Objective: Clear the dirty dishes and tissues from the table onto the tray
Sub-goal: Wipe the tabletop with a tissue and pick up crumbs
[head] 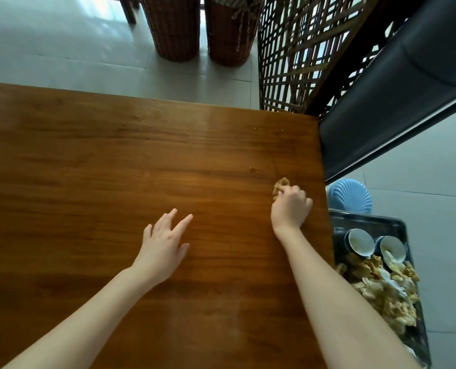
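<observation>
One crumpled, brown-stained tissue (281,185) lay on the desk (115,155) near its right edge, right of centre in the frame. The right hand (290,209) gripped it, fingers curled over it, so that only its upper part showed.

The left hand (165,246) was wide, fingers spread, over the bare wood at lower centre. Whether it touched the desk could not be told.

One dark tray (397,225) sat past the desk's right edge at lower right. It carried two bowls (360,242) side by side at its upper end and a heap of tissues (381,288) below them, too tangled to count. The right forearm and the frame's edge cut off the tray's lower end.

Two small drops (252,169) marked the desk above the tissue, the upper one faint.

One blue stool (350,195) showed partly above the tray. Two wicker baskets (175,25) stood at the top, their upper parts cut off, with one lattice screen (301,54) and one dark padded seat (408,102) at upper right.
</observation>
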`<act>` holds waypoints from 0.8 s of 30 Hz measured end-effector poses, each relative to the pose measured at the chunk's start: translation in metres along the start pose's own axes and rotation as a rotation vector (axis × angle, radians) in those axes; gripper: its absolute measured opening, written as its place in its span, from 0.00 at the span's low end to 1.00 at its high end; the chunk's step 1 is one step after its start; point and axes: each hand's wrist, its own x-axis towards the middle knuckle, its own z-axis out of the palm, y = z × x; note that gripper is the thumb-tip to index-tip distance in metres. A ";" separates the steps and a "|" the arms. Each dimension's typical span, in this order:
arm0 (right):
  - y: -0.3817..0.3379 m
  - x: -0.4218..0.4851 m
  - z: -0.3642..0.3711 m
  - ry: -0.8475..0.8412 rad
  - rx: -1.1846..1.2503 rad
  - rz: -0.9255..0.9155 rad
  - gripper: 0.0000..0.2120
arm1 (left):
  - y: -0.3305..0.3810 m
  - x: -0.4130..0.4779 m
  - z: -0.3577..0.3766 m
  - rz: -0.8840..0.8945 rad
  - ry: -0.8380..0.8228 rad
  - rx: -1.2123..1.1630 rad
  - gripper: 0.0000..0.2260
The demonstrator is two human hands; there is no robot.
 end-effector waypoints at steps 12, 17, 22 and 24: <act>0.024 0.047 -0.003 0.023 0.019 0.036 0.09 | 0.034 0.048 -0.005 0.074 0.020 0.026 0.29; 0.033 0.064 -0.003 0.067 0.063 0.217 0.07 | 0.035 0.057 -0.003 0.063 -0.007 0.040 0.29; -0.044 0.028 0.029 -0.077 0.091 -0.139 0.08 | 0.041 0.063 -0.003 0.057 0.003 0.064 0.28; -0.066 0.013 0.037 -0.141 0.078 -0.285 0.07 | 0.043 0.065 -0.004 0.053 0.004 0.085 0.28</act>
